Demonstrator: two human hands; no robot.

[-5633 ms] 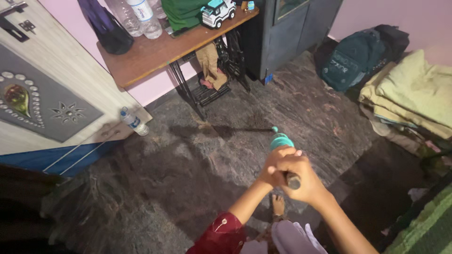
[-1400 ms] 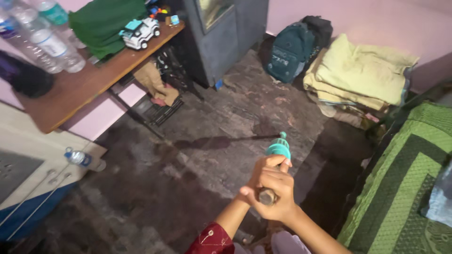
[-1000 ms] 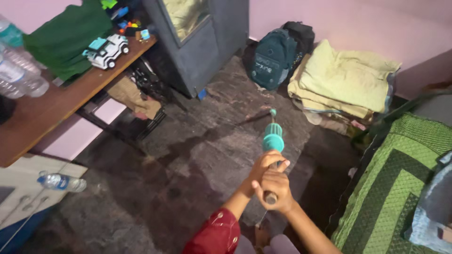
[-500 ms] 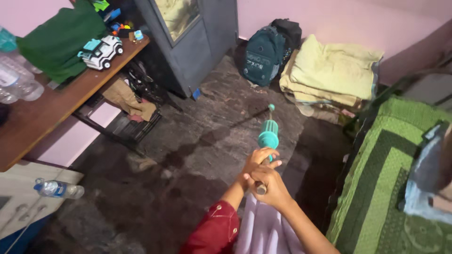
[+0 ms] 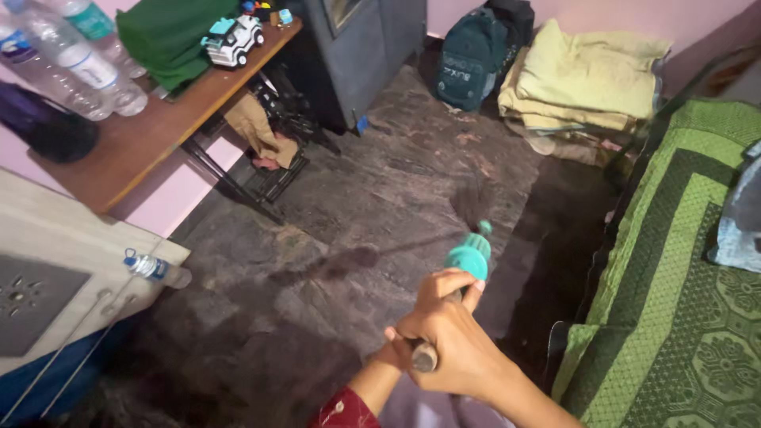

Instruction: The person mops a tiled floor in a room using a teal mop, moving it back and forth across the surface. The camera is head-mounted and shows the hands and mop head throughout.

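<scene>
While the dark stone floor [image 5: 333,261] fills most of the view, a green patterned mat [image 5: 682,269] lies at right. Both hands clasp one broom handle [image 5: 424,357] — right hand [image 5: 456,349] wrapped on top, left hand [image 5: 396,349] curled beneath — its teal collar [image 5: 469,257] just beyond the fingers, above the floor.

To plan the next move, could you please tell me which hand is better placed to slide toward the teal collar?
Probably the right hand: its fingers wrap the stick nearest the teal collar; the left hand sits behind it.
</scene>
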